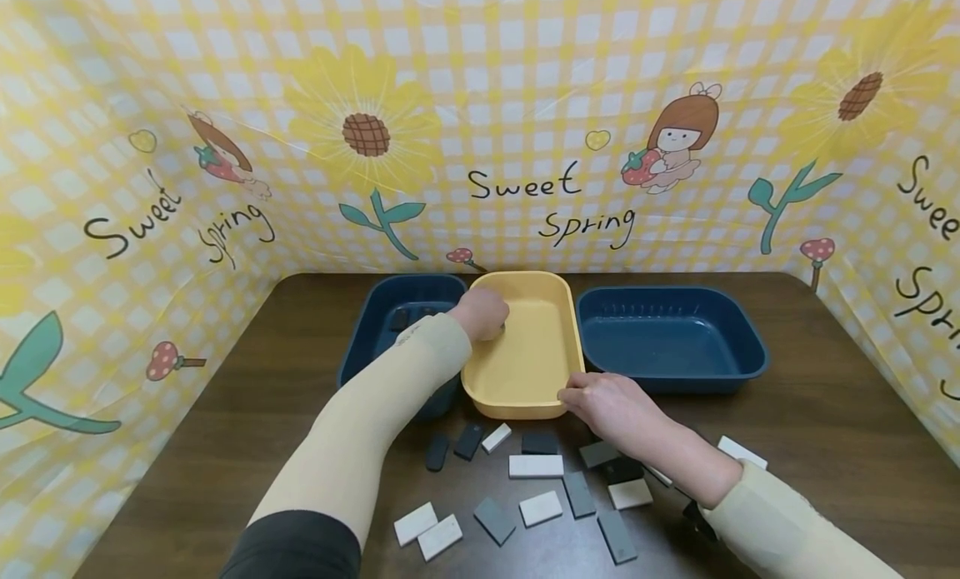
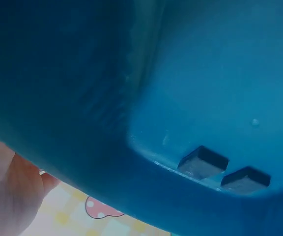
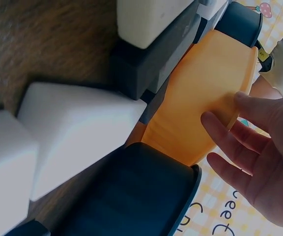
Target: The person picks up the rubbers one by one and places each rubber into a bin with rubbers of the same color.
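Note:
My left hand [image 1: 483,312] reaches over the left rim of the yellow plastic bin [image 1: 525,371]. Its fingers look bent; a small dark spot shows at the fingertips, and I cannot tell whether it is a held thing or shadow. In the left wrist view that hand [image 2: 14,196] is mostly hidden behind a blue bin [image 2: 82,128]. With thumb and fingers, my right hand [image 1: 611,404] pinches the yellow bin's near right rim. From the right wrist view, its thumb [image 3: 259,108] lies at the rim and its fingers touch the outer wall.
A left blue bin [image 1: 360,337] holds dark blocks [image 1: 400,318]. Another blue bin [image 1: 675,337] stands right of the yellow one. In front lie several white blocks [image 1: 536,466] and grey blocks [image 1: 495,521], some under the right forearm. Patterned cloth [image 1: 480,104] hangs behind the brown table [image 1: 247,412].

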### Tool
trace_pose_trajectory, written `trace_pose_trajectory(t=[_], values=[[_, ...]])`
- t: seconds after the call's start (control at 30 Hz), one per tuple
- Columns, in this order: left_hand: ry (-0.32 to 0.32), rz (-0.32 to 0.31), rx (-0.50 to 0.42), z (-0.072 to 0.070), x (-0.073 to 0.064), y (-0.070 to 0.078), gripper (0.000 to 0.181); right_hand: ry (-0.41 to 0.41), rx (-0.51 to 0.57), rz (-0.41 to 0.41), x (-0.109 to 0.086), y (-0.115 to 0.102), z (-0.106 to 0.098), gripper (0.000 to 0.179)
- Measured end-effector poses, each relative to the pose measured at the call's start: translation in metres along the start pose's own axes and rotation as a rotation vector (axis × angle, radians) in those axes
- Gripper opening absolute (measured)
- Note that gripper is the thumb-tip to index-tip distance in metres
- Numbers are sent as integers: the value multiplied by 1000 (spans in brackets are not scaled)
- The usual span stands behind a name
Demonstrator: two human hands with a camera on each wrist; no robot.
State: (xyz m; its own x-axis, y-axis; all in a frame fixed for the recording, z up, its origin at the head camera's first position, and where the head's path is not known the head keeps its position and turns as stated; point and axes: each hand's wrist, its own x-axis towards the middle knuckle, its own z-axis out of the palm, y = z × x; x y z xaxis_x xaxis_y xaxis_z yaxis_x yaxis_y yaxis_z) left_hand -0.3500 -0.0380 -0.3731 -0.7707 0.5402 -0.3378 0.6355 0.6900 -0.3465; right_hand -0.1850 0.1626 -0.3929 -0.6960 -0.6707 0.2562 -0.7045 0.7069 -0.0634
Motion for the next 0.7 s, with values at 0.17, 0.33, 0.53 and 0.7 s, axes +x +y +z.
trace_pose_trajectory(t=[0.17, 0.33, 0.53, 0.7], values=[[24, 11, 142, 2, 3, 3, 27, -4, -2, 5, 0, 0, 0, 6], [24, 0, 178, 5, 5, 2, 29, -3, 6, 4, 1, -1, -1, 6], [57, -15, 93, 3, 2, -2, 23, 4, 6, -3, 2, -2, -1, 6], [117, 5, 32, -6, -9, -10, 27, 17, 2, -14, 1, -4, -2, 9]])
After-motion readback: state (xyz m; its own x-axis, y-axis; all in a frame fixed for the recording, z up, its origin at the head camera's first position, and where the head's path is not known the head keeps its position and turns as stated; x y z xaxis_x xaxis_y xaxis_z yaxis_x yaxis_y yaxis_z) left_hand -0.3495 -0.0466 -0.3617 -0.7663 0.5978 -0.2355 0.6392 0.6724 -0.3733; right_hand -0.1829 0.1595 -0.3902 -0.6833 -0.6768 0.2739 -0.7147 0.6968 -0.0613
